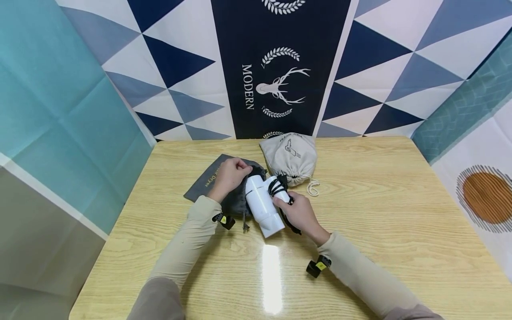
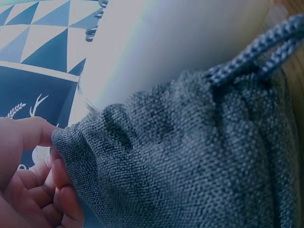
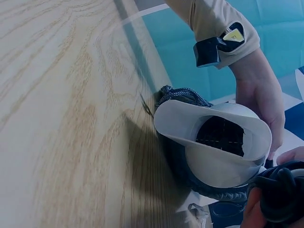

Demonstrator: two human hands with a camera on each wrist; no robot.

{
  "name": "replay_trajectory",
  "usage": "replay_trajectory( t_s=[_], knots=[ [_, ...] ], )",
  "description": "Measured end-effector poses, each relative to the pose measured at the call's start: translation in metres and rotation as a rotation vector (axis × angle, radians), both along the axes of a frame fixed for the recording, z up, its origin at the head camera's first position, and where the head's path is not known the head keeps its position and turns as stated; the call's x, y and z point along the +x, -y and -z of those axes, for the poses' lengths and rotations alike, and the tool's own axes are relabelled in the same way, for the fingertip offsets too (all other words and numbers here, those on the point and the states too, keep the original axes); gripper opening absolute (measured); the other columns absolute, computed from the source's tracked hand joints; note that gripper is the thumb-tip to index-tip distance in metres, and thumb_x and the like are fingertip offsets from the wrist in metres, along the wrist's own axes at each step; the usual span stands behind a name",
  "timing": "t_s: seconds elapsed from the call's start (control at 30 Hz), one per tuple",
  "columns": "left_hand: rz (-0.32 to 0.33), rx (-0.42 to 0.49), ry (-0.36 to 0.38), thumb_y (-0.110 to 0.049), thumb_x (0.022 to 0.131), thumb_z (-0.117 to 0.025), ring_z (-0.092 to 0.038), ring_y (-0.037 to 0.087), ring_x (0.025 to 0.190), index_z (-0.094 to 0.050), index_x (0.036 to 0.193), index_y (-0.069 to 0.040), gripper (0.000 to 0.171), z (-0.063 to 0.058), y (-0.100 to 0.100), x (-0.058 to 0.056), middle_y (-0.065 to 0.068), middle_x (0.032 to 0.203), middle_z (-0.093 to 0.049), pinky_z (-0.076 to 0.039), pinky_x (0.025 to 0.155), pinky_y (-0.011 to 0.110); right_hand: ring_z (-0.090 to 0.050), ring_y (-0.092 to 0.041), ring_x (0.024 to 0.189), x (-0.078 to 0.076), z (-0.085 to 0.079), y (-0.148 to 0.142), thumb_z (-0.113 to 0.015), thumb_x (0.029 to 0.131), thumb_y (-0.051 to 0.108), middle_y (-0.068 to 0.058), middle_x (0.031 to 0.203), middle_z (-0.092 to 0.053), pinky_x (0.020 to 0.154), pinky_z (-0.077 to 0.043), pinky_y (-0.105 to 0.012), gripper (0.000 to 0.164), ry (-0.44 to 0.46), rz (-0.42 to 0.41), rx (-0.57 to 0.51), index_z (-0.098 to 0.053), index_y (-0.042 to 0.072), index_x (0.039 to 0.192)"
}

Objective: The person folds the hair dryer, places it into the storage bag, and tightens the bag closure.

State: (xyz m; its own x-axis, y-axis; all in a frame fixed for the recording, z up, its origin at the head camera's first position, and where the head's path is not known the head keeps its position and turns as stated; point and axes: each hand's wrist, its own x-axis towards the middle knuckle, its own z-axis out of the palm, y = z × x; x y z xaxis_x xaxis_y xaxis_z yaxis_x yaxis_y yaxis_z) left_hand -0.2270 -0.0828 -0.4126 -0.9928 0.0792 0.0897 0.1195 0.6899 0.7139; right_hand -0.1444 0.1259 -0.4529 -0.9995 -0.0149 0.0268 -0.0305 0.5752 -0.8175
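Note:
A white hair dryer [image 1: 262, 204] with a flat nozzle lies across the mouth of a dark grey drawstring bag [image 1: 236, 202] printed "Hair Dryer". My right hand [image 1: 298, 212] grips the dryer's handle, round which a black cord [image 1: 278, 184] is wound. At the bag's far edge, my left hand [image 1: 232, 177] pinches the gathered cloth between thumb and fingers, plain in the left wrist view, where the dryer's white body [image 2: 166, 47] rises behind the bag's rim [image 2: 142, 111]. The right wrist view looks into the nozzle [image 3: 213, 133]; how far the dryer sits inside the bag is partly hidden.
Behind the dryer, a beige drawstring bag [image 1: 292, 158] printed with a hair dryer picture lies against the patterned backdrop, its white cord [image 1: 313, 188] curled on the wooden table [image 1: 380, 200]. A teal cloth [image 1: 72, 111] hangs along the left side.

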Motion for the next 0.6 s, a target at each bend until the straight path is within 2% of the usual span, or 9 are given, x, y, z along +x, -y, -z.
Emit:
replay_trajectory(
  t_s=[0.6],
  knots=[
    [-0.001,-0.024,-0.004,-0.031,0.089,-0.068,-0.058,0.016,0.068,-0.069,0.085,-0.011,0.020,-0.0015,-0.0066,-0.0027,0.004,0.078,-0.067,-0.042,0.062,0.026,-0.053,-0.016,0.061,0.0020,0.0015,0.0020,-0.069,0.087,0.032,-0.009,0.073,-0.065,0.057,-0.044,-0.029,0.029,-0.053,-0.008,0.045,-0.067,0.004,0.089]
  ],
)
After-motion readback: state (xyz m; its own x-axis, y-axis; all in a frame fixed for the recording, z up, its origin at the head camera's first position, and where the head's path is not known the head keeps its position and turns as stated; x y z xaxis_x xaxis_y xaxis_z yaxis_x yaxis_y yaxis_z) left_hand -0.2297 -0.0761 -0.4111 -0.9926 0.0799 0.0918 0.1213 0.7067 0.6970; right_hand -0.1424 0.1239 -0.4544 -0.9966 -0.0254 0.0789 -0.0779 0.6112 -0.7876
